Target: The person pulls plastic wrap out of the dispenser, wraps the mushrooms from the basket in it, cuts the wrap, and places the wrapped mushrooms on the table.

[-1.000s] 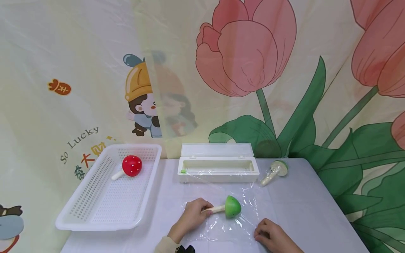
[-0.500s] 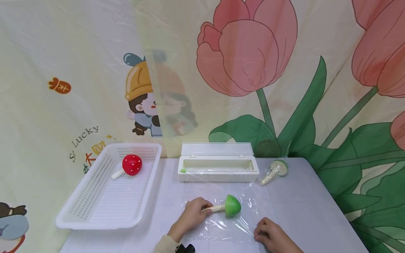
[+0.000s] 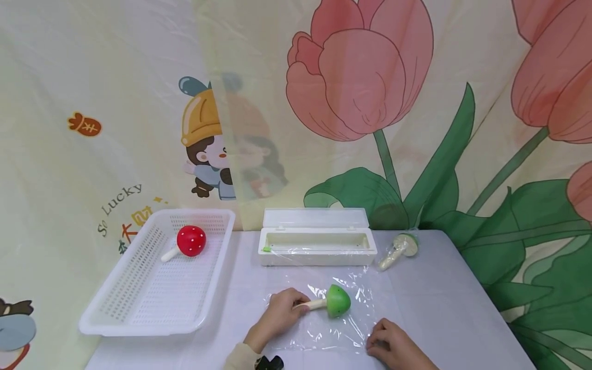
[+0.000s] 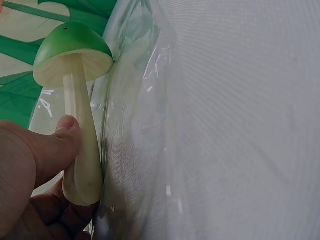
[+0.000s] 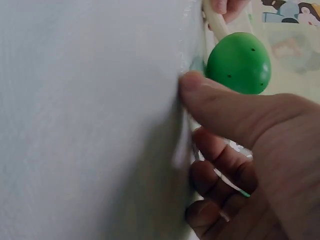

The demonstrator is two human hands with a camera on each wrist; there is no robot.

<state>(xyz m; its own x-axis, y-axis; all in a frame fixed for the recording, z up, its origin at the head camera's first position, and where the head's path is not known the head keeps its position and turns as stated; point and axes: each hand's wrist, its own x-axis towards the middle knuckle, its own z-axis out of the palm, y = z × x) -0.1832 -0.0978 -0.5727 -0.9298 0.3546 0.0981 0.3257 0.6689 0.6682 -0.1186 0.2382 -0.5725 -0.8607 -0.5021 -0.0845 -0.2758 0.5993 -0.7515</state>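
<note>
Comfortably clear of the box (image 3: 319,230), left hand (image 3: 282,311) grips green mushroom (image 3: 337,301); right hand (image 3: 393,341), hold unclear, rests at the film's (image 3: 319,336) edge.

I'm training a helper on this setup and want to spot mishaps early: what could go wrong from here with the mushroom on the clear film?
The clear film is already wrinkled, so it might bunch or cling to itself.
The left hand holds the green-capped mushroom by its stem; if released, the rounded cap could let it roll.
The film reaches the white box, so a pull from the right hand might drag the box.
</note>
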